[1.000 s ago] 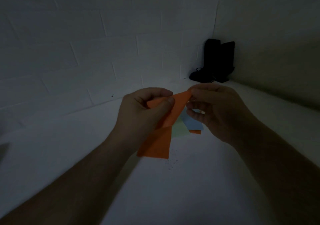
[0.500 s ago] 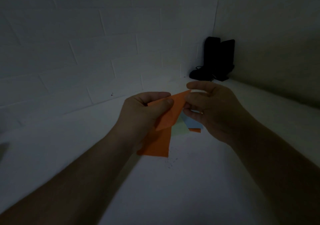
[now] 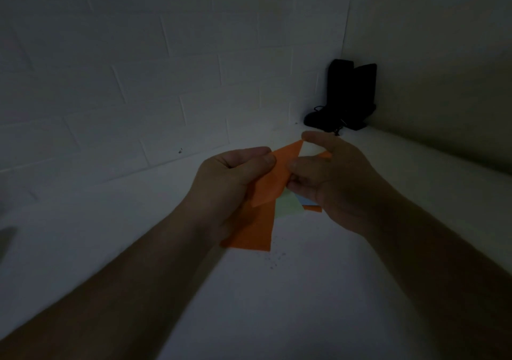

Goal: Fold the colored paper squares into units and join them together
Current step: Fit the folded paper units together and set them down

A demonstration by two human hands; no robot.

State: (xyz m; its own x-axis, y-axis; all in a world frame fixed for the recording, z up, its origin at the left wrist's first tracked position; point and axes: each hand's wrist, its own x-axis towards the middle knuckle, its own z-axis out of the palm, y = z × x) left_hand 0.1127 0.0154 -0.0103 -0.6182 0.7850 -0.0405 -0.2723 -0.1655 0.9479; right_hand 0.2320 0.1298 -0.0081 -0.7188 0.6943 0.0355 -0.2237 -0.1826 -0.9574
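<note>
An orange paper (image 3: 266, 190), partly folded with a pointed flap at its top, is held up above the white table. My left hand (image 3: 230, 182) pinches its upper left part between thumb and fingers. My right hand (image 3: 332, 176) holds the paper's right edge with thumb and curled fingers, the forefinger raised over the flap's tip. Below the hands, on the table, lie a pale green paper (image 3: 288, 207), a light blue paper (image 3: 304, 201) and a strip of another orange paper (image 3: 313, 208), partly hidden by my right hand.
The scene is dim. A white table (image 3: 249, 304) runs to a white brick wall (image 3: 138, 82) behind and a plain wall at the right. A black object (image 3: 346, 96) stands in the far right corner. Small dark specks (image 3: 274, 261) dot the table.
My right forefinger has lifted off the flap's tip and the hand has opened a little, showing a gap beside the flap. Both hands have drifted slightly upward.
</note>
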